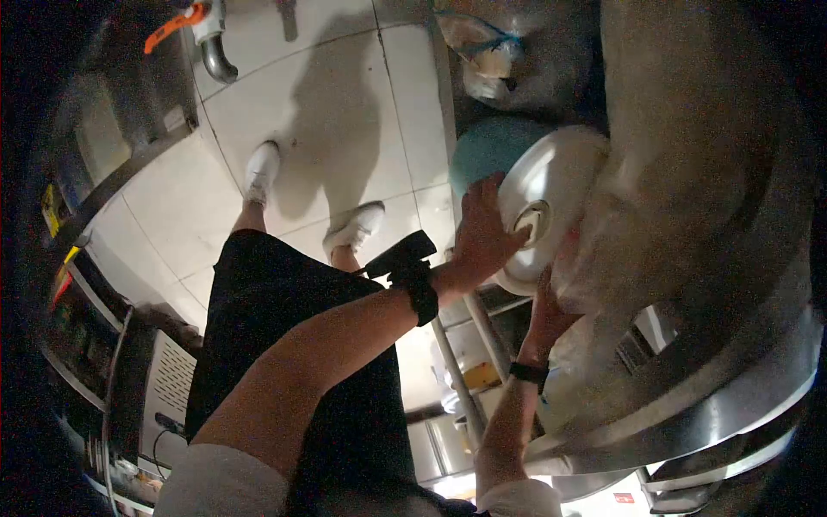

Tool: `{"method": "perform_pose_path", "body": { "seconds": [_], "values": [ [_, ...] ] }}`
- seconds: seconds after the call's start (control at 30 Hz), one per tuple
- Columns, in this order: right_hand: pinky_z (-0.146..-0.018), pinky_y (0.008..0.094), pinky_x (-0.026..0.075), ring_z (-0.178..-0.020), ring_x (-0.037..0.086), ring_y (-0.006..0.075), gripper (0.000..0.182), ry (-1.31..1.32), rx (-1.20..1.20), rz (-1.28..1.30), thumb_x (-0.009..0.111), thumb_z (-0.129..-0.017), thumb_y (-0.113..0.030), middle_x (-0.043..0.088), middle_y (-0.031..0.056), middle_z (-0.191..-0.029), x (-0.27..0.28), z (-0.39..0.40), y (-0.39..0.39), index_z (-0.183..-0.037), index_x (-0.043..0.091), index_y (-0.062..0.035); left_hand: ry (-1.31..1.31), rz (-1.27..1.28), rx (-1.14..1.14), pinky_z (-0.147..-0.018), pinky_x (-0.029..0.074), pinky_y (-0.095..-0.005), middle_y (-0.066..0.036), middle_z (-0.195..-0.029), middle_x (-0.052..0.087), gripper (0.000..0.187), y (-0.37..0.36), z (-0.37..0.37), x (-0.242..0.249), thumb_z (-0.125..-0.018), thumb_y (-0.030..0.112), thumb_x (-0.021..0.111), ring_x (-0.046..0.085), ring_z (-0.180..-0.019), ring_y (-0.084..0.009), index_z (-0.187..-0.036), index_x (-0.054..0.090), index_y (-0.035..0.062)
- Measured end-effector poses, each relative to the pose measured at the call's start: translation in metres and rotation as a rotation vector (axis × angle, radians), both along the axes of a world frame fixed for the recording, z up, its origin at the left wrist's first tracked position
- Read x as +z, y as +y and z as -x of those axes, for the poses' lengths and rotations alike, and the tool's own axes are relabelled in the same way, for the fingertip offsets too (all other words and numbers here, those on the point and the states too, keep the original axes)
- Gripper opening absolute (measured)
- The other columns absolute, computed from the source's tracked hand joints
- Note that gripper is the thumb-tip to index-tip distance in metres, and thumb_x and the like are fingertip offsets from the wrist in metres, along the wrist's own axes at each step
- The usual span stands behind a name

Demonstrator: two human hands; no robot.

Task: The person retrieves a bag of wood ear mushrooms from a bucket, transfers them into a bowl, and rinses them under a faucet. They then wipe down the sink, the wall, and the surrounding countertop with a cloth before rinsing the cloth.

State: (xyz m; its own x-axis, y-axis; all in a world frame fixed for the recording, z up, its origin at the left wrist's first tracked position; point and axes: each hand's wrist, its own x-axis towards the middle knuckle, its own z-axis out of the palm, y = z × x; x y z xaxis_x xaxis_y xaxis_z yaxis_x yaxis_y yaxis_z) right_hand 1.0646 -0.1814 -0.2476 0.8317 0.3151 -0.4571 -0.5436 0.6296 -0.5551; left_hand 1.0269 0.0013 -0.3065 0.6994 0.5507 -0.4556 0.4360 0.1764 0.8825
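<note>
I have the white lid point(560, 155) in the right half of the frame, a bit above the middle. It is tipped, with its round face and middle knob point(532, 226) toward me. The green tub point(491, 145) shows behind it, up and to the left.

My left hand point(487, 226) holds the lid: the fingers are at its left edge and the thumb reaches in close to the knob. My right hand point(551, 320) is at the bottom edge, with its fingers pointing up. They look near or on the rim, but they are blurry, so I cannot tell if they grip.

To do this well, I think I should hold the rim from both sides and move slowly, as the face looks smooth and may slip. The black strap point(413, 293) on my left wrist sticks out, so it could bump things.

On the right, the plastic sheet point(680, 172) comes right up to the lid and could catch. The steel rim point(689, 435) curves across the lower right, so I would watch my right elbow there. The most room seems to be over the pale floor point(250, 95), at the upper left.
</note>
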Motion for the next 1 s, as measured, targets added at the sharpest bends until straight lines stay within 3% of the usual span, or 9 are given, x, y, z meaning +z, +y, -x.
{"method": "perform_pose_path", "body": {
  "seconds": [0.07, 0.1, 0.17, 0.27, 0.33, 0.37, 0.7, 0.83, 1.0],
  "values": [
    [-0.105, 0.0427, 0.022, -0.124, 0.03, 0.0231, 0.056, -0.538, 0.333, 1.516, 0.056, -0.083, -0.028, 0.032, 0.0097, -0.136, -0.021, -0.012, -0.033, -0.128, 0.034, -0.0024, 0.014, 0.088, -0.014, -0.097, 0.033, -0.0427, -0.023, -0.118, 0.035, 0.073, -0.003, 0.005, -0.003, -0.064, 0.014, 0.07, 0.036, -0.111, -0.0391, -0.122, 0.028, -0.0003],
    [-0.105, 0.0427, 0.022, -0.124, 0.03, 0.0231, 0.056, -0.535, 0.345, 1.527, 0.056, -0.083, -0.028, 0.032, 0.0097, -0.136, -0.017, -0.028, -0.074, -0.128, 0.034, -0.0024, 0.053, 0.159, 0.008, -0.097, 0.032, -0.0429, -0.023, -0.118, 0.034, 0.076, -0.008, 0.008, -0.007, -0.063, 0.015, 0.07, 0.036, -0.111, -0.0396, -0.124, 0.026, -0.001],
    [-0.102, 0.0393, 0.028, -0.119, 0.036, 0.0209, 0.048, -0.472, 0.91, 1.47, 0.052, -0.085, -0.022, 0.038, 0.0106, -0.131, 0.002, -0.07, -0.156, -0.124, 0.038, 0.0013, 0.062, 0.188, 0.043, -0.097, 0.031, -0.0424, -0.023, -0.123, 0.033, 0.07, -0.011, 0.009, -0.01, -0.07, 0.014, 0.064, 0.034, -0.112, -0.0414, -0.127, 0.025, -0.0001],
    [-0.101, 0.0393, 0.029, -0.119, 0.036, 0.021, 0.047, -0.445, 0.28, 1.432, 0.052, -0.085, -0.022, 0.039, 0.0106, -0.131, 0.009, -0.079, -0.132, -0.124, 0.038, 0.0014, -0.157, -0.146, -0.215, -0.1, 0.029, -0.0397, -0.018, -0.128, 0.033, 0.055, 0.006, -0.004, -0.007, -0.078, 0.012, 0.055, 0.032, -0.118, -0.0374, -0.127, 0.031, 0.0039],
    [-0.101, 0.0392, 0.029, -0.118, 0.036, 0.021, 0.047, -0.486, 0.116, 1.414, 0.052, -0.086, -0.022, 0.039, 0.0106, -0.13, 0.02, -0.085, -0.109, -0.124, 0.038, 0.0015, -0.521, -0.531, -0.452, -0.103, 0.026, -0.0354, -0.012, -0.137, 0.03, 0.039, -0.012, -0.014, 0.0, -0.084, 0.009, 0.043, 0.028, -0.127, -0.0219, -0.123, 0.042, 0.0087],
    [-0.101, 0.0392, 0.029, -0.118, 0.037, 0.021, 0.047, -0.507, 0.078, 1.422, 0.052, -0.086, -0.022, 0.039, 0.0107, -0.13, 0.026, -0.087, -0.099, -0.124, 0.038, 0.0015, -0.495, -0.538, -0.468, -0.103, 0.026, -0.0353, -0.011, -0.137, 0.03, 0.038, -0.024, -0.029, -0.001, -0.084, 0.01, 0.043, 0.03, -0.126, -0.0207, -0.121, 0.044, 0.0091],
    [-0.1, 0.0391, 0.03, -0.117, 0.038, 0.0211, 0.045, -0.506, 0.158, 1.514, 0.052, -0.086, -0.021, 0.04, 0.0108, -0.129, 0.083, -0.038, -0.063, -0.123, 0.039, 0.0018, -0.364, -0.493, -1.077, -0.103, 0.027, -0.0366, -0.009, -0.133, 0.036, 0.033, -0.013, -0.149, 0.012, -0.085, 0.014, 0.043, 0.035, -0.122, -0.02, -0.117, 0.047, 0.0076],
    [-0.1, 0.039, 0.03, -0.117, 0.038, 0.0212, 0.045, -0.387, 0.241, 1.24, 0.052, -0.086, -0.02, 0.041, 0.0109, -0.129, 0.031, 0.014, -0.041, -0.123, 0.04, 0.0019, -0.288, -0.493, -1.144, -0.103, 0.027, -0.0373, -0.008, -0.132, 0.039, 0.032, 0.034, -0.127, 0.019, -0.086, 0.015, 0.043, 0.037, -0.121, -0.0202, -0.116, 0.048, 0.0068],
    [-0.099, 0.0389, 0.031, -0.116, 0.039, 0.0212, 0.044, -0.287, 0.296, 0.932, 0.051, -0.086, -0.02, 0.041, 0.0109, -0.128, -0.024, -0.025, -0.03, -0.122, 0.04, 0.0021, -0.183, -0.47, -1.121, -0.102, 0.027, -0.0379, -0.008, -0.13, 0.041, 0.03, 0.09, -0.062, 0.024, -0.087, 0.016, 0.043, 0.038, -0.12, -0.0204, -0.115, 0.048, 0.0059]
  ]
}}
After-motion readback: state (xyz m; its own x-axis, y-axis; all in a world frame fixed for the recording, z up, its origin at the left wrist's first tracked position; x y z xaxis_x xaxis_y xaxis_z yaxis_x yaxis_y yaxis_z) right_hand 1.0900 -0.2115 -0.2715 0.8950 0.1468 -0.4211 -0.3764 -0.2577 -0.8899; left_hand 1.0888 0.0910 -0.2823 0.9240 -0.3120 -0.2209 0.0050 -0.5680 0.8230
